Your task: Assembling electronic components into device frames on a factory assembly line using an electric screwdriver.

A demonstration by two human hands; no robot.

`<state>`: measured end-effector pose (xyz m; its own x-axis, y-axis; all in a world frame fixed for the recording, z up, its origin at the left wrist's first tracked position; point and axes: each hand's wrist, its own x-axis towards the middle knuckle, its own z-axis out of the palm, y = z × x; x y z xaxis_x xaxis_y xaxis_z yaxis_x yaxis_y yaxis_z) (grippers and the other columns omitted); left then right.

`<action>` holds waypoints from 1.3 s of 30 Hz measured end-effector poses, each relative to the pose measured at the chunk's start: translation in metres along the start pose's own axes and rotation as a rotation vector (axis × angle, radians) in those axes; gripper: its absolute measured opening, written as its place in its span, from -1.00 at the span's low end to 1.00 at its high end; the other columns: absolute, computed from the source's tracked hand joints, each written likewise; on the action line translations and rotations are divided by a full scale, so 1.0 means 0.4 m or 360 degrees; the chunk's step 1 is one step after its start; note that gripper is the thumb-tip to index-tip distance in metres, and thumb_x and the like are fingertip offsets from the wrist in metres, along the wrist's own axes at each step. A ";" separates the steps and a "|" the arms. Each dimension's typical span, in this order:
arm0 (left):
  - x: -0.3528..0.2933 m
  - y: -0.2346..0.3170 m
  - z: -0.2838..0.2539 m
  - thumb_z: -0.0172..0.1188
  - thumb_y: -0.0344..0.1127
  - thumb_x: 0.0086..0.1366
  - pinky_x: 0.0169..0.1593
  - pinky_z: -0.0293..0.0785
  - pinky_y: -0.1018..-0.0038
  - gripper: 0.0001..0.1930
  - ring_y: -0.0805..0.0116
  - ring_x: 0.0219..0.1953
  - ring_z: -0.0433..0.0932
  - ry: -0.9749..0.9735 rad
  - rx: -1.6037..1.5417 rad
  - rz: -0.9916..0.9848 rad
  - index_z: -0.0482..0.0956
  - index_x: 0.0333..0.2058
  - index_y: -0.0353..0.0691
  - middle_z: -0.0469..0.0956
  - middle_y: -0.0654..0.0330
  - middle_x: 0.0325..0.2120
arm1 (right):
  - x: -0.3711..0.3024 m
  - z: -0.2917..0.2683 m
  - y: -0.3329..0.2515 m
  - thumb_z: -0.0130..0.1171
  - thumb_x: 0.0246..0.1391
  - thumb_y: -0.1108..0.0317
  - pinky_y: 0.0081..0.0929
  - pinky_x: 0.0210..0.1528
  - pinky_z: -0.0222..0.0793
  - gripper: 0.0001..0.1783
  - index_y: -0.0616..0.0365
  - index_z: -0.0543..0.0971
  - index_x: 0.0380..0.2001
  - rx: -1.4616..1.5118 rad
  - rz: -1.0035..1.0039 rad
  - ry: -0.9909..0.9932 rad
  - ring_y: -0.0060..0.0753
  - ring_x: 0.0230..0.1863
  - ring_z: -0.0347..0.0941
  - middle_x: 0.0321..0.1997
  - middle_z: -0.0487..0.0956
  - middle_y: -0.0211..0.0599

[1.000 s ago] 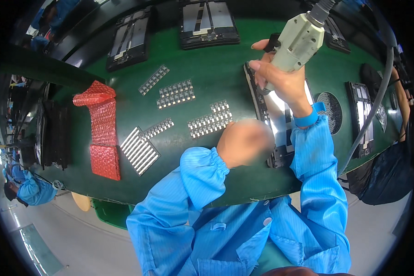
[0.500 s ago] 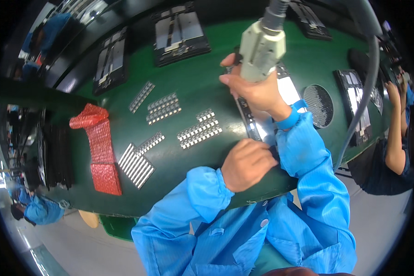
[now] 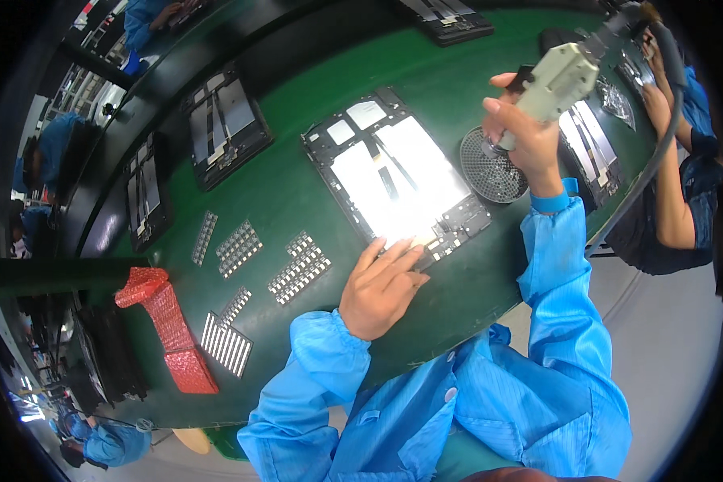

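My right hand (image 3: 532, 140) is wrapped round a pale electric screwdriver (image 3: 556, 84). The tool's lower end points down at a round dark dish (image 3: 490, 175) with a grid-like surface; its very tip is hard to make out. Left of the dish lies an opened tablet (image 3: 352, 181), its large silver panels, flat cables and black frame exposed and glaring with light. On the tablet's near edge rests my left hand (image 3: 380, 291), fingers stretched out and apart, gripping nothing.
More opened tablets lie farther back, such as one at the left (image 3: 226, 128) and one beyond the dish (image 3: 590, 145). Strips of small parts (image 3: 299, 269), a striped sheet (image 3: 226, 344) and red bubble wrap (image 3: 181, 325) sit at left. A grey cable hangs at right, near a co-worker's arm (image 3: 673, 185).
My right hand has carried the screwdriver from over the tablet to the round dish. My left hand has uncurled and now lies on the tablet's edge. The whole view has shifted.
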<state>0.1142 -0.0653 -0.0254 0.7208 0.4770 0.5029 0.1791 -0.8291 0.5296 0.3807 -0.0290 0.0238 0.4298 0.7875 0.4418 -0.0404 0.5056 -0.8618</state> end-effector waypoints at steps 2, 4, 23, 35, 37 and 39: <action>0.014 0.003 -0.016 0.33 -0.53 -0.13 -0.07 0.41 0.24 -0.84 0.14 -0.18 0.55 0.0076 -0.0167 -0.0088 0.54 -0.51 -0.28 0.57 0.05 -0.37 | 0.000 -0.007 0.014 0.20 -0.16 0.59 -0.65 -0.70 0.21 -0.71 0.36 0.43 -0.29 -0.0211 0.0070 0.0046 -0.59 -0.73 0.33 -0.71 0.41 -0.37; 0.005 0.028 -0.040 0.32 -0.56 -0.12 -0.15 0.45 0.31 -0.85 0.20 -0.27 0.57 0.0160 -0.0291 -0.0391 0.54 -0.51 -0.30 0.57 0.05 -0.41 | 0.001 -0.007 0.024 0.19 -0.17 0.60 -0.63 -0.69 0.20 -0.69 0.36 0.42 -0.27 -0.0232 0.0092 0.0043 -0.58 -0.74 0.31 -0.70 0.40 -0.37; -0.037 -0.029 -0.089 0.17 -0.58 0.10 -0.31 0.54 0.52 -0.90 0.34 -0.45 0.57 0.0603 -0.1144 -0.1540 0.48 -0.38 -0.47 0.54 0.05 -0.48 | -0.002 0.000 0.055 0.27 -0.17 0.50 -0.65 -0.66 0.21 -0.68 0.26 0.46 -0.27 -0.0378 0.0132 -0.0039 -0.61 -0.73 0.33 -0.72 0.43 -0.43; 0.004 -0.069 -0.041 0.20 -0.41 0.13 -0.54 0.35 0.71 -0.87 0.64 -0.57 0.44 0.0314 -0.0946 -0.1295 0.51 -0.38 -0.37 0.53 0.26 -0.59 | -0.115 0.200 -0.073 0.16 -0.09 0.55 -0.64 -0.63 0.24 -0.62 0.38 0.37 -0.14 0.0202 0.0082 -0.0486 -0.59 -0.70 0.32 -0.68 0.41 -0.39; 0.015 -0.071 -0.043 0.22 -0.45 0.09 -0.50 0.36 0.66 -0.87 0.60 -0.56 0.45 0.0336 -0.0950 -0.1357 0.52 -0.42 -0.40 0.52 0.22 -0.59 | -0.141 0.233 -0.079 0.17 -0.10 0.58 -0.68 -0.64 0.22 -0.62 0.36 0.38 -0.14 0.0178 0.0223 -0.0528 -0.64 -0.67 0.34 -0.68 0.43 -0.40; 0.017 -0.078 -0.043 0.25 -0.48 0.04 -0.47 0.37 0.61 -0.88 0.57 -0.55 0.45 0.0356 -0.0958 -0.1417 0.53 -0.46 -0.42 0.52 0.19 -0.60 | -0.158 0.256 -0.066 0.11 -0.09 0.56 -0.60 -0.64 0.22 -0.56 0.35 0.30 -0.09 0.0019 0.0181 -0.0684 -0.57 -0.71 0.27 -0.67 0.36 -0.36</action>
<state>0.1020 -0.0314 -0.0268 0.3469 0.9267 -0.1447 0.1750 0.0876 0.9807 0.2624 -0.0558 0.0442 0.0080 0.9120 0.4101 -0.0770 0.4095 -0.9091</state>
